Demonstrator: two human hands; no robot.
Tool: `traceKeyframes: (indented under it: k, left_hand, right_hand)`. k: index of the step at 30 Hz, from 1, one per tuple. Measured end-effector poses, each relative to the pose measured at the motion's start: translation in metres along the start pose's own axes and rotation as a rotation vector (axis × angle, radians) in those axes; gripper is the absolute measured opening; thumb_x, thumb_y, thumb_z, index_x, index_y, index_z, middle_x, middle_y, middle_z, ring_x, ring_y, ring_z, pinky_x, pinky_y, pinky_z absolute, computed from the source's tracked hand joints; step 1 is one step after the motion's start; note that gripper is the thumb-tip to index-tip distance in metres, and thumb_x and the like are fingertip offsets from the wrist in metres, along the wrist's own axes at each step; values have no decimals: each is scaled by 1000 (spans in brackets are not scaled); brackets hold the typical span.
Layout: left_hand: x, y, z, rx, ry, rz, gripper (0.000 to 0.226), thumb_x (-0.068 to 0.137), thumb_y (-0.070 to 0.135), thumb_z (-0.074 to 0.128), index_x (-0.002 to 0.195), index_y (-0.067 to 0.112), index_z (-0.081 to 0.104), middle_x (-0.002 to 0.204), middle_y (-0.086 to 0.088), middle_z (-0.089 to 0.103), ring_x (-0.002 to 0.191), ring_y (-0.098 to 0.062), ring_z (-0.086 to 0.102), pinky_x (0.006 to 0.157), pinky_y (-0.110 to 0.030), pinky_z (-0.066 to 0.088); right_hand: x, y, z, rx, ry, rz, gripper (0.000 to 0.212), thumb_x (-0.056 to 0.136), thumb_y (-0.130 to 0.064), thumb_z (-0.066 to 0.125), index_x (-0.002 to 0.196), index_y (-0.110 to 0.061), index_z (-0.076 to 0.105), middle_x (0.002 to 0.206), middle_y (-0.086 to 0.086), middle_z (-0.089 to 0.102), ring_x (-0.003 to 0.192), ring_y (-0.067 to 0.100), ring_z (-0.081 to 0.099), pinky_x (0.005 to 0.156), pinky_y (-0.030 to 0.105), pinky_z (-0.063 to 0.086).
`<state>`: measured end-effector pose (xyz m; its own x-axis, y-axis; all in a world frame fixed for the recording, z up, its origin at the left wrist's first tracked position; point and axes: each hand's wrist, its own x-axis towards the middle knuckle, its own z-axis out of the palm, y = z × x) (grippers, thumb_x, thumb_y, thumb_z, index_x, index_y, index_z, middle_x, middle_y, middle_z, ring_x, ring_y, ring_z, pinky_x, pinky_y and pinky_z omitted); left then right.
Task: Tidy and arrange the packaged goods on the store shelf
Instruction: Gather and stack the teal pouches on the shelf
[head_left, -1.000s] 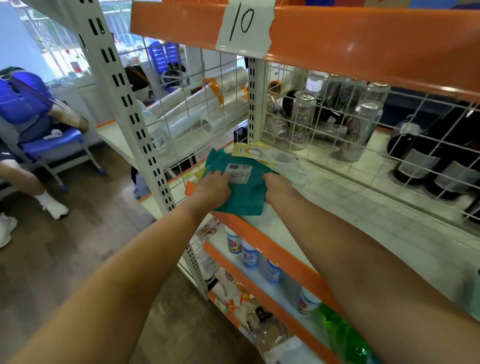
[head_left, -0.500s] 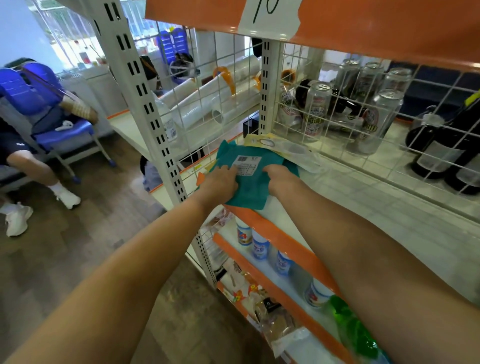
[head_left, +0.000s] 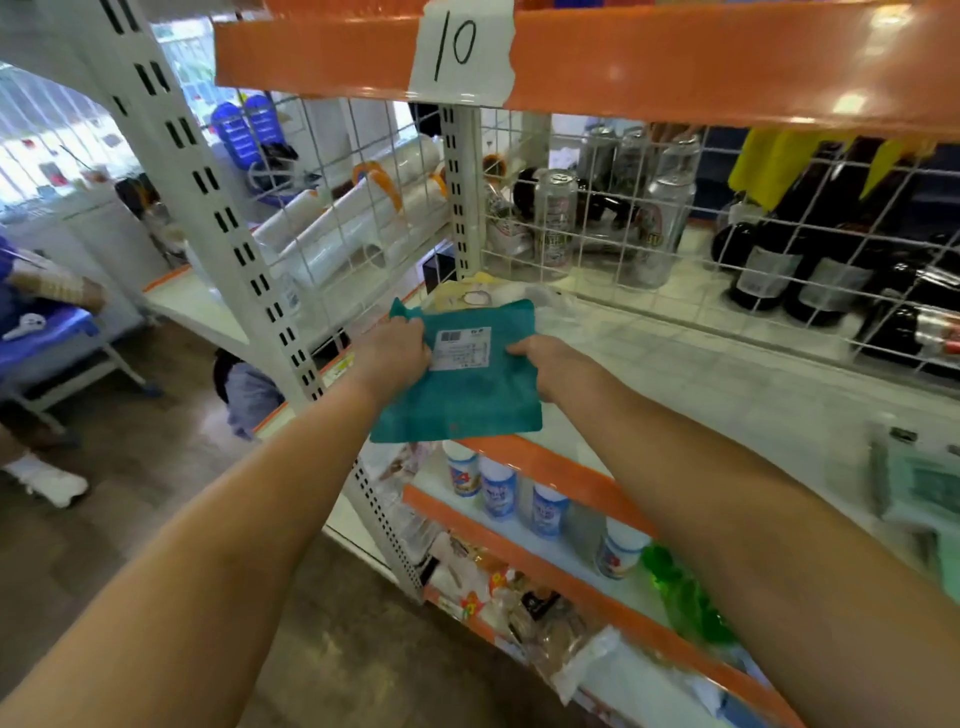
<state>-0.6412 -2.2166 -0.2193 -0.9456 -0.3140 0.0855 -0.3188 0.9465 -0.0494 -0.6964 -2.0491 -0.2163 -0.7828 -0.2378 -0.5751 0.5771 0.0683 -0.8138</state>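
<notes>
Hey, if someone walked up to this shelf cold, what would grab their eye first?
Probably the teal packet, held at both sides by the left hand and right hand and hanging over the shelf's orange front edge. Next, the paper sign marked 10 on the orange shelf above, then the cans behind the wire grid.

A matt teal plastic pouch (head_left: 467, 387) carries a white paper label (head_left: 460, 348); glossy orange trim (head_left: 675, 57) edges the smooth white shelf (head_left: 701, 374); white-coated wire mesh (head_left: 675, 218) fronts shiny metal cans (head_left: 555, 218) and dark glass bottles (head_left: 810, 260); the floor (head_left: 104, 519) looks like wood.
</notes>
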Motion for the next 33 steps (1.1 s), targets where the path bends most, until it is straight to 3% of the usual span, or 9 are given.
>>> traceKeyframes:
  k: [10, 13, 16, 23, 26, 33]
  left_hand:
    - [2, 71, -14, 34, 61, 172, 33, 95, 24, 37, 119, 6, 52, 119, -14, 57, 106, -34, 56, 78, -37, 44]
    - [-1, 105, -19, 22, 63, 217, 36, 97, 27, 37, 123, 6, 50, 122, -15, 54, 110, -34, 55, 83, -38, 47]
    - [-7, 148, -22, 39, 71, 300, 39, 98, 30, 36, 126, 7, 48, 126, -14, 53, 113, -32, 53, 88, -39, 47]
    - [-36, 256, -35, -72, 84, 425, 34, 98, 31, 38, 118, 11, 56, 117, -12, 61, 105, -30, 59, 83, -38, 47]
    - [-53, 300, -38, -96, 101, 501, 37, 98, 31, 37, 126, 12, 53, 122, -12, 57, 110, -30, 56, 86, -38, 46]
    - [-88, 403, -48, -142, 80, 660, 40, 98, 31, 37, 130, 12, 50, 127, -13, 54, 115, -30, 51, 85, -37, 44]
  right_hand:
    - [-23, -2, -95, 30, 115, -125, 33, 94, -4, 50, 126, 3, 57, 127, 21, 60, 116, 37, 58, 101, 51, 46]
    - [-35, 1, -135, 66, 191, -172, 32, 92, -1, 51, 123, 7, 56, 126, 25, 59, 116, 40, 57, 100, 54, 45]
    - [-56, 7, -178, 90, 271, -178, 30, 92, -2, 53, 120, 7, 57, 124, 25, 60, 114, 40, 58, 98, 54, 47]
    - [-109, 22, -277, 127, 431, -194, 31, 93, -3, 53, 122, 6, 56, 124, 23, 60, 114, 38, 58, 98, 53, 47]
    - [-132, 32, -319, 136, 507, -200, 30, 94, -5, 53, 122, 5, 56, 119, 17, 61, 109, 35, 59, 98, 50, 47]
    - [-182, 61, -409, 242, 666, -203, 28, 93, -6, 54, 119, 4, 56, 121, 22, 62, 110, 38, 61, 95, 54, 49]
